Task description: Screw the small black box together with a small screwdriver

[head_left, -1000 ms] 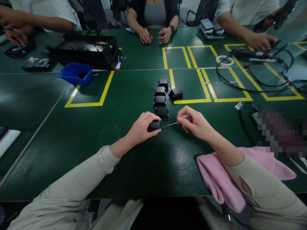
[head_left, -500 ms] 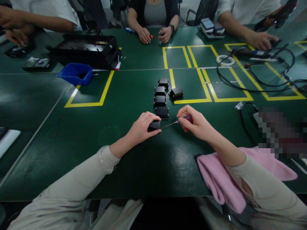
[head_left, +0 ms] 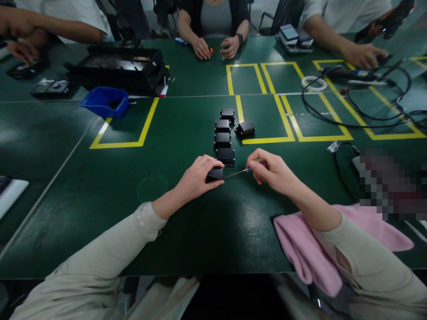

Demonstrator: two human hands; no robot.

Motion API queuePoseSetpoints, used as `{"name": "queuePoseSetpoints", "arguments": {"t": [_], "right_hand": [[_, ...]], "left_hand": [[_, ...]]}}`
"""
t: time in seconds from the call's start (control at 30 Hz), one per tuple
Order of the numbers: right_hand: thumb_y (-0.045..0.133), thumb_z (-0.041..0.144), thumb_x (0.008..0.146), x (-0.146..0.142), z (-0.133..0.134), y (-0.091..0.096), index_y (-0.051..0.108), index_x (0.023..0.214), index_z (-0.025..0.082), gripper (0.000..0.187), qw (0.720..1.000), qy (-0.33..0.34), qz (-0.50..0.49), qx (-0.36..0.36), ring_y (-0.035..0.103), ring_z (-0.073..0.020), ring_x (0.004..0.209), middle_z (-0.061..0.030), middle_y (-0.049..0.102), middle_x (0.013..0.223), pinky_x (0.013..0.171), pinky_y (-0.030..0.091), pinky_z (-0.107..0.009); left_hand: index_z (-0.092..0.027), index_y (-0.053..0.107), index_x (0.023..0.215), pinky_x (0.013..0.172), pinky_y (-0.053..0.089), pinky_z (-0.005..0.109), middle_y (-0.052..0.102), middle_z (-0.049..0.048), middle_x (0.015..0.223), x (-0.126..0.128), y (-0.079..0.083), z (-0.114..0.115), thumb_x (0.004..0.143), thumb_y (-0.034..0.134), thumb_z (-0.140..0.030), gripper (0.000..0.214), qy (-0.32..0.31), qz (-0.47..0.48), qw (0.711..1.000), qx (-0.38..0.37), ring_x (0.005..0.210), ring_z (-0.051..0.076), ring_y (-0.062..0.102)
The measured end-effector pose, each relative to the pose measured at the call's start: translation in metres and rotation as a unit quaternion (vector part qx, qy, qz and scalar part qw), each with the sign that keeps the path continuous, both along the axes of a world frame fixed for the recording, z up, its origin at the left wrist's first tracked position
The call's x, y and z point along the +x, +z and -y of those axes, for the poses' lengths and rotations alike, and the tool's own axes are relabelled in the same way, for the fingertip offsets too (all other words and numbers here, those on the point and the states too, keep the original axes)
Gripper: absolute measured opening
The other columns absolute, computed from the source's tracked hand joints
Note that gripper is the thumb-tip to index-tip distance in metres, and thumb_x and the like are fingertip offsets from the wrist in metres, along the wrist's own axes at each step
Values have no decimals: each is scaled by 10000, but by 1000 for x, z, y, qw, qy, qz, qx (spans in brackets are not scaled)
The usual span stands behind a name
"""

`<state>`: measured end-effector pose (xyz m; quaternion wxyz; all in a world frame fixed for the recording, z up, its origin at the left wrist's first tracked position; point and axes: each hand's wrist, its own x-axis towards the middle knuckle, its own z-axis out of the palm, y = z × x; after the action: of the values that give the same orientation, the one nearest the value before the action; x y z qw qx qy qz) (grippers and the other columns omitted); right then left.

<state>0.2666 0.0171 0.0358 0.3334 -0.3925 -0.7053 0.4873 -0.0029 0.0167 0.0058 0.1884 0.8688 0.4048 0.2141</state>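
My left hand (head_left: 199,176) is closed around a small black box (head_left: 214,174), thumb along its near side and fingers over the top. In my right hand (head_left: 271,171) is a screwdriver (head_left: 247,170), gripped by its handle. Its thin shaft points left, and the tip meets the box's right side near my left thumb; what the tip touches is too small to make out. Just beyond my left hand, several similar black boxes stand in a column, the nearest box (head_left: 225,156) almost touching my fingers. One more black box (head_left: 246,129) sits turned at an angle to their right.
A pink cloth (head_left: 310,249) lies under my right forearm. Farther off are a blue bin (head_left: 106,102), black trays (head_left: 123,66), a white ring (head_left: 313,83) and black cables (head_left: 353,120). Yellow tape (head_left: 268,141) marks the green table. Three people sit around the far side.
My right hand has turned slightly on the screwdriver handle, fingers covering more of it. My left hand and the boxes stay in place.
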Motion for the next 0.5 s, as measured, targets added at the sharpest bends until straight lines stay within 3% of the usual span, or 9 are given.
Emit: {"name": "queuePoseSetpoints", "arguments": {"t": [0.5], "right_hand": [[597,333,986,0,-2,-5,458,1067,220,196,999,-10,-30,-18,548,-87,495,82,569,656,511,454,-226]], "left_hand": [[-219,576,1216,966,489,433,638,87,1210,1,0,1,920,720,-324,345,5,-4,1000,3,1134,274,585]]}}
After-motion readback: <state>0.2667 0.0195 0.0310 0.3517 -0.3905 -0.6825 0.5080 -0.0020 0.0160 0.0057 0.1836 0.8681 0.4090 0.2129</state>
